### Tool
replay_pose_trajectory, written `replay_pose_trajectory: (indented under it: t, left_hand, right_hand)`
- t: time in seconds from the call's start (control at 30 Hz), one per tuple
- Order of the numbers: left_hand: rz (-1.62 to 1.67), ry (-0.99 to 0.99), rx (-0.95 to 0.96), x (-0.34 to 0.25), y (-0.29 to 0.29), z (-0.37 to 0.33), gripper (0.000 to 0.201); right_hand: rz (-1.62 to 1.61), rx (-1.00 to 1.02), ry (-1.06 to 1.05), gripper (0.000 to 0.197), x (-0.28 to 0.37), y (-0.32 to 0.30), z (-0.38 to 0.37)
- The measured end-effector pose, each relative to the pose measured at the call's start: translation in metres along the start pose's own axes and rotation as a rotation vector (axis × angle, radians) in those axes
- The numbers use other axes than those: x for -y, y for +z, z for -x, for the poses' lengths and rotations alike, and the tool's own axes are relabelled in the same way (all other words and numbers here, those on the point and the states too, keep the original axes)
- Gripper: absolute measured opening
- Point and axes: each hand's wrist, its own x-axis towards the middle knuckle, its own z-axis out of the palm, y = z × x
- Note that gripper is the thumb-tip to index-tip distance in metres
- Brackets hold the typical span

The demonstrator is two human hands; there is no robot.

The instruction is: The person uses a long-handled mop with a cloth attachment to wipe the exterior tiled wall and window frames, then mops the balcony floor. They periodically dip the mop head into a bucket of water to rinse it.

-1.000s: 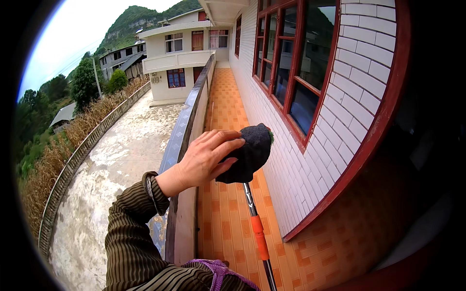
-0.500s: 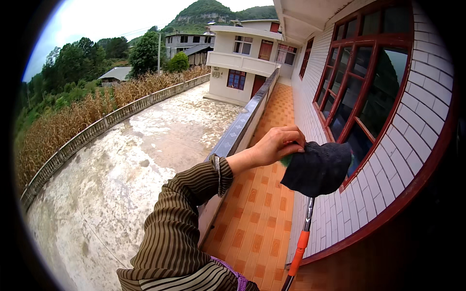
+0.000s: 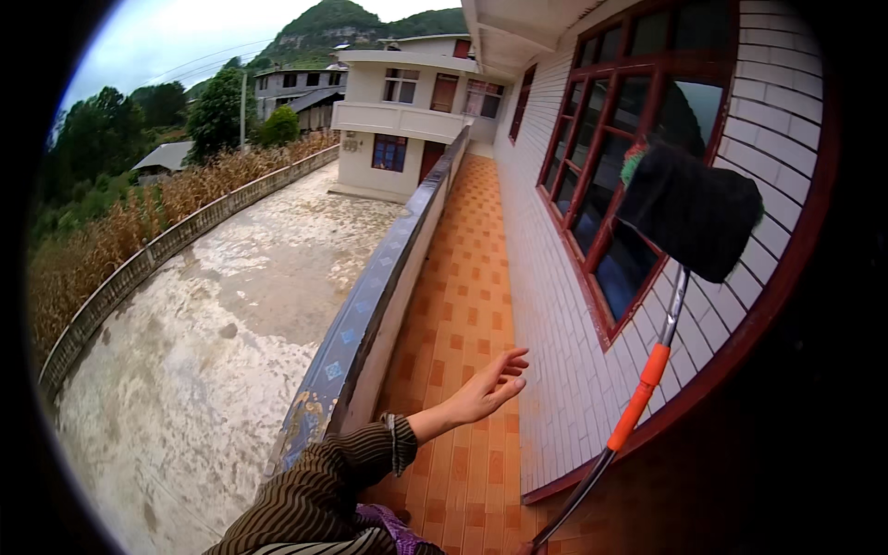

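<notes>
My left hand point(image 3: 483, 390) is empty, its fingers stretched out and apart over the tiled walkway. Up to its right rises a long-handled brush, with a metal shaft and an orange grip section point(image 3: 640, 396). A black cloth point(image 3: 692, 211) is draped over its head, and green bristles point(image 3: 633, 167) show at the cloth's edge. The covered head is raised in front of the red-framed window point(image 3: 618, 139); whether it touches the glass I cannot tell. The dark pole runs down to the lower edge of the picture. My right hand does not show.
A white-tiled wall point(image 3: 569, 398) flanks the orange-tiled walkway point(image 3: 453, 305) on the right. Along the left runs a low parapet with a dark tiled top point(image 3: 356, 319). Beyond it lie a concrete yard point(image 3: 213, 370), a balustrade point(image 3: 199, 220) and dry corn plants point(image 3: 120, 231).
My left hand has let go of the black cloth and moved down and left, its fingers opening. The cloth-covered brush head has risen and moved right. The view has shifted to the right.
</notes>
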Motion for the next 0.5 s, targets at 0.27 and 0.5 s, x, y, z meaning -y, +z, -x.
replay_pose_trajectory:
  t: [0.27, 0.5]
  left_hand:
    - [-0.010, -0.419, 0.557, 0.162, 0.073, 0.106, 0.090]
    - [0.222, -0.370, 0.402, 0.290, 0.037, 0.172, 0.025]
  right_hand:
    - [0.121, -0.118, -0.278, 0.023, 0.043, 0.137, -0.157]
    - [0.063, -0.311, -0.271, 0.019, 0.043, 0.220, -0.205]
